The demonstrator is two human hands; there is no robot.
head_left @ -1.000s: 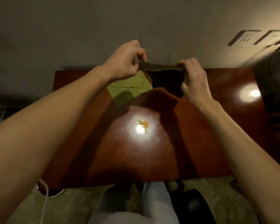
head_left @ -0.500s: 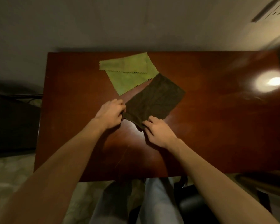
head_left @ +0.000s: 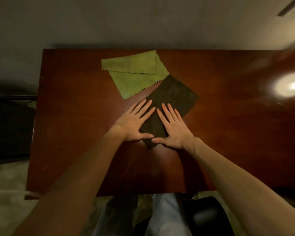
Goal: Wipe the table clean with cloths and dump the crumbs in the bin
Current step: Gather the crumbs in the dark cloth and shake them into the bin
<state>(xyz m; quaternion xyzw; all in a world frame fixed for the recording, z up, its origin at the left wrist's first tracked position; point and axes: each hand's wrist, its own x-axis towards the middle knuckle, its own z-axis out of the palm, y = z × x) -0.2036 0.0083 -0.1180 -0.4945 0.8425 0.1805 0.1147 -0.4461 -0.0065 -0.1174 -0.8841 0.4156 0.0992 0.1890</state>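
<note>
Both hands, left (head_left: 133,123) and right (head_left: 174,130), lie flat with fingers spread on the dark cloth (head_left: 170,101) at mid-frame, gripping nothing. The green cloth (head_left: 134,74) lies just above it on the table (head_left: 71,116), corners touching.

Both flat hands hide part of the dark cloth (head_left: 174,92); table's (head_left: 75,116) right end blurred.

Dark cloth (head_left: 172,101): brown-olive rectangle, spread flat and set diagonally at mid-table (head_left: 75,133), its near corner towards the front edge; both palms press on its near half. Green cloth (head_left: 134,75): zigzag-edged, folded over along its far side, lying flat just behind; its right edge touches or slightly overlaps the dark cloth's far corner.
</note>
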